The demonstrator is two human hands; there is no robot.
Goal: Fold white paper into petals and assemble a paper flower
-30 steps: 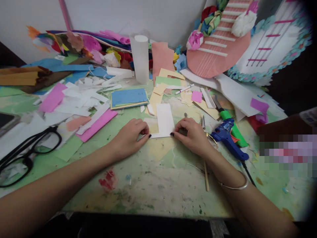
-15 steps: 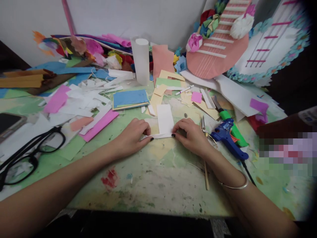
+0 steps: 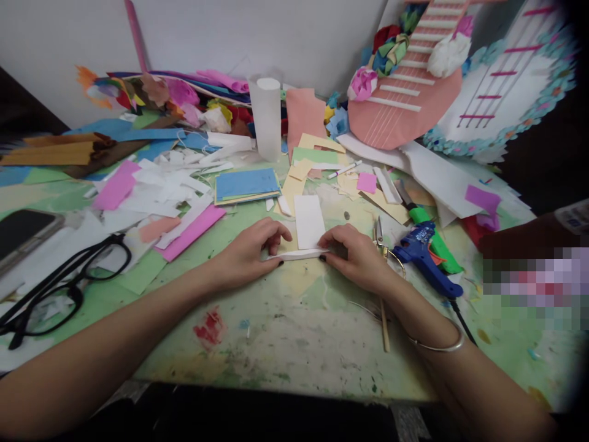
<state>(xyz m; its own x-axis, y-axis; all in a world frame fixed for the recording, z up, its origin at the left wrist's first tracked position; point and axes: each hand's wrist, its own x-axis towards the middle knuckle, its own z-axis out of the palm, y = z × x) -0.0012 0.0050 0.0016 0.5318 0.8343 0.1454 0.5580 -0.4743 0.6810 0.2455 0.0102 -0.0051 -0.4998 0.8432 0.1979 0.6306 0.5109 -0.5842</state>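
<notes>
A narrow white paper strip [image 3: 299, 253] lies crosswise between my hands, at the near end of a white paper rectangle [image 3: 310, 221]. My left hand [image 3: 255, 252] is at the strip's left end, its thumb along the near side and its fingers curled with a gap to the thumb. At the right end, my right hand [image 3: 352, 252] pinches the strip between thumb and curled fingers. Just right of that hand are scissors [image 3: 379, 230] and a blue glue gun [image 3: 426, 255].
Black glasses [image 3: 69, 282] and a phone [image 3: 27, 236] lie at the left. Paper scraps [image 3: 165, 184], a blue-topped paper stack [image 3: 248, 184] and a white cylinder [image 3: 269, 120] are farther back. Guitar-shaped paper pieces [image 3: 405, 113] lean at the back right.
My left fingers have opened away from the thumb, showing more of the strip's left end. The view has shifted slightly, moving the scene right. My right hand stays at the strip.
</notes>
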